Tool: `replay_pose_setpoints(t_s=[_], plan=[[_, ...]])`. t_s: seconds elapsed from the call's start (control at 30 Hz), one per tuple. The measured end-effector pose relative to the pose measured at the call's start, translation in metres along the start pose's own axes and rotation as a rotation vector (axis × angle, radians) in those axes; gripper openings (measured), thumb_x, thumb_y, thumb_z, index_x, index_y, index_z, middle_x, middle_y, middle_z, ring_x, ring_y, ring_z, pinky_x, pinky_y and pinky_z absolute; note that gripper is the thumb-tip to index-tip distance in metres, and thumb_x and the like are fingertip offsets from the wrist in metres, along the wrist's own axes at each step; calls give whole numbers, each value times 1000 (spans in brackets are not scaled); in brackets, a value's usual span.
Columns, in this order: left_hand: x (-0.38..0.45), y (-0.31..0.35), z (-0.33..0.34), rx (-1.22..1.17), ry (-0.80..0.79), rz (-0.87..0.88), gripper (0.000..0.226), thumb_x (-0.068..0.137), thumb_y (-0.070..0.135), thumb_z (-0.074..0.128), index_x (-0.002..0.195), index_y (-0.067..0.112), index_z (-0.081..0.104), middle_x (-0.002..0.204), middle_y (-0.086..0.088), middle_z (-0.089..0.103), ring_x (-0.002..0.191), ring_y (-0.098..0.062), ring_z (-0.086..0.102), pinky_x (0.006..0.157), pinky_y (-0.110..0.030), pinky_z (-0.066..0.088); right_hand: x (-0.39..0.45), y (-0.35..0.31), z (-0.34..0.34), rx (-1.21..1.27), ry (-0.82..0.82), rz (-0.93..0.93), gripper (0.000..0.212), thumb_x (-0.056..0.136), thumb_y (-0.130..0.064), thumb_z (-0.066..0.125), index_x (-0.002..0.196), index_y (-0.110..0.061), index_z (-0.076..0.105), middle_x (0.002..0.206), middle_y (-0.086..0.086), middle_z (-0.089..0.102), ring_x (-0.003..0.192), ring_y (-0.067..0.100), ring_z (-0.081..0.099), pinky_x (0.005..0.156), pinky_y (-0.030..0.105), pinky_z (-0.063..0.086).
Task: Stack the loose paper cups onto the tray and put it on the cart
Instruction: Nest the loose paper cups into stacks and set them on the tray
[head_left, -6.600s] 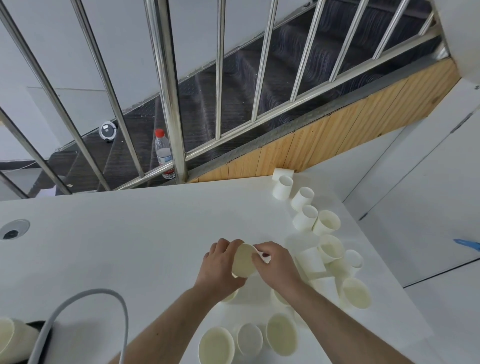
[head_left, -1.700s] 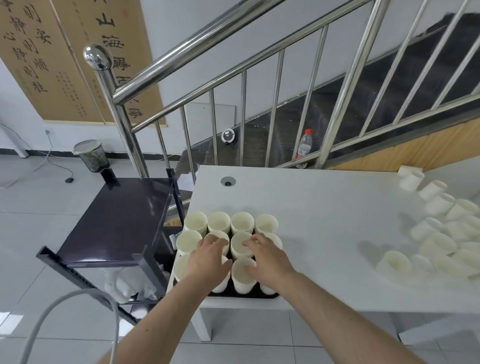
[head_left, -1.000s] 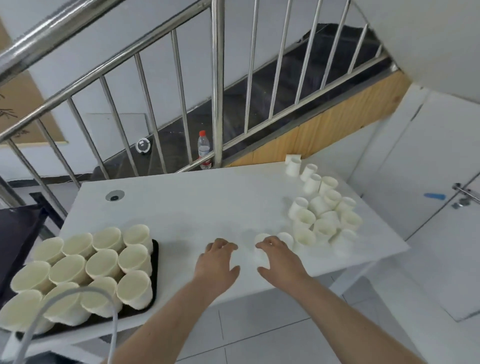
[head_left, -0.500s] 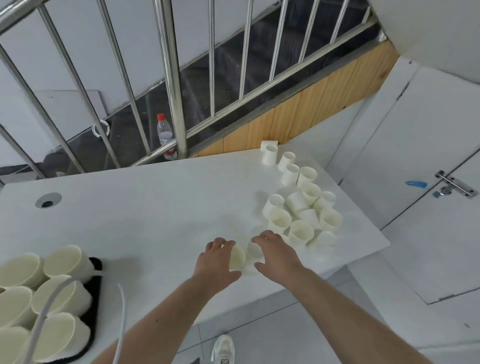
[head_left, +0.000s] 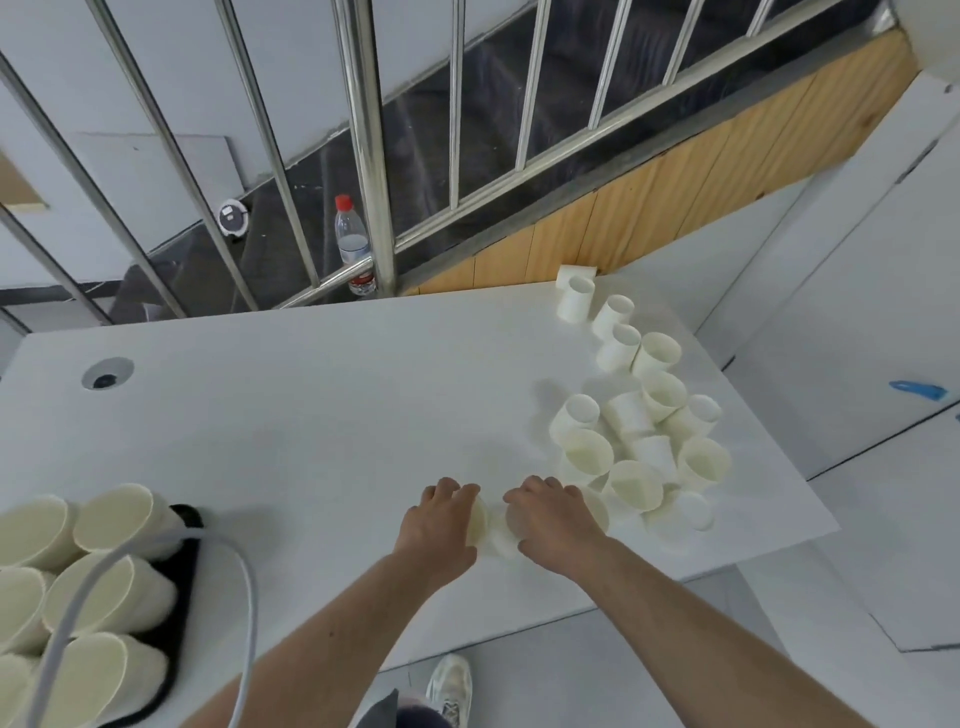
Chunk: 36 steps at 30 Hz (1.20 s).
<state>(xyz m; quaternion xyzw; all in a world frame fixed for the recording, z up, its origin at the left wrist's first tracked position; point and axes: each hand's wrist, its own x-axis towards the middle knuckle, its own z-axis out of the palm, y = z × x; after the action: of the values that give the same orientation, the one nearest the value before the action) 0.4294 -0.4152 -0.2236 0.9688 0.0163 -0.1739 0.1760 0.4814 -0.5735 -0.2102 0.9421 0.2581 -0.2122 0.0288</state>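
Observation:
Several loose white paper cups (head_left: 640, 441) lie and stand in a cluster on the right part of the white table (head_left: 311, 415). At the cluster's near-left edge, my left hand (head_left: 441, 525) curls around one paper cup (head_left: 480, 519). My right hand (head_left: 556, 519) rests over another cup (head_left: 506, 538) right beside it; a third cup's rim shows at its right side. The black tray (head_left: 184, 561) sits at the table's near-left corner, packed with upright cups (head_left: 114, 514), some stacked. The cart is out of view.
A steel stair railing (head_left: 371, 156) runs behind the table, with a water bottle (head_left: 353, 244) on the stairs. A cable grommet hole (head_left: 106, 374) marks the table's far left. A grey cable (head_left: 249, 571) loops over the tray. My shoe (head_left: 449, 686) shows below the table edge.
My view swung from the tray on the left to the loose cups on the right. Both hands moved across the table and closed on cups at the cluster's near edge.

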Motion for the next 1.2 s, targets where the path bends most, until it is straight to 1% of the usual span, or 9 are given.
replay_pose_setpoints(t_s=[0.4,0.5,0.53,0.6,0.67,0.77,0.87,1.0,1.2], plan=[[6,-18,-12,-117,142,-107,88,77,48,69,148,28,21,148,3,28,137,-18,30,109,-35,30,12,18,-36,595,273,114,53,91,-38,60,140,-19,48,132,3,53,124,22,48,104,34,39],[9,-10,-20,-237,245,-33,92,74,54,72,148,27,23,149,7,30,138,-13,31,113,-32,25,11,18,-46,884,303,111,9,90,-28,59,91,-21,63,88,-3,58,82,15,54,76,32,43],[10,-6,-23,-319,280,-17,93,73,52,73,148,26,25,149,9,32,136,-12,34,111,-29,28,11,18,-49,993,325,109,16,89,-24,59,77,-15,55,74,3,49,67,18,46,66,32,37],[12,2,-30,-470,332,1,93,72,49,76,147,26,27,146,12,34,132,-9,38,104,-23,34,12,19,-56,1217,326,169,16,89,-21,58,87,-5,62,84,20,52,76,32,51,66,30,37],[14,7,-33,-588,365,17,90,71,46,79,145,28,31,142,15,39,128,-5,42,99,-19,36,14,19,-64,1407,242,273,23,92,-21,58,109,-9,67,105,15,62,97,28,59,70,28,47],[18,9,-35,-706,402,34,82,70,40,81,138,31,37,132,19,48,117,1,51,89,-14,41,18,22,-67,1586,148,307,18,93,-21,55,107,-17,66,109,6,63,97,21,60,69,30,52],[18,11,-37,-649,431,64,78,70,36,80,136,33,39,124,17,45,109,-3,53,84,-14,43,19,25,-60,1379,235,287,25,93,-27,55,107,-11,68,103,-4,64,89,11,60,73,23,49],[19,14,-40,-439,405,88,83,75,35,75,145,30,31,131,10,39,118,-10,44,93,-23,44,15,21,-55,1118,357,117,27,83,-51,64,98,-30,72,102,-19,69,79,0,62,72,16,45],[25,18,-33,-278,356,144,82,79,35,69,148,24,27,140,6,40,127,-18,39,100,-28,40,25,17,-49,910,302,61,20,90,-20,60,108,-22,69,106,-14,67,64,8,65,58,12,43]])
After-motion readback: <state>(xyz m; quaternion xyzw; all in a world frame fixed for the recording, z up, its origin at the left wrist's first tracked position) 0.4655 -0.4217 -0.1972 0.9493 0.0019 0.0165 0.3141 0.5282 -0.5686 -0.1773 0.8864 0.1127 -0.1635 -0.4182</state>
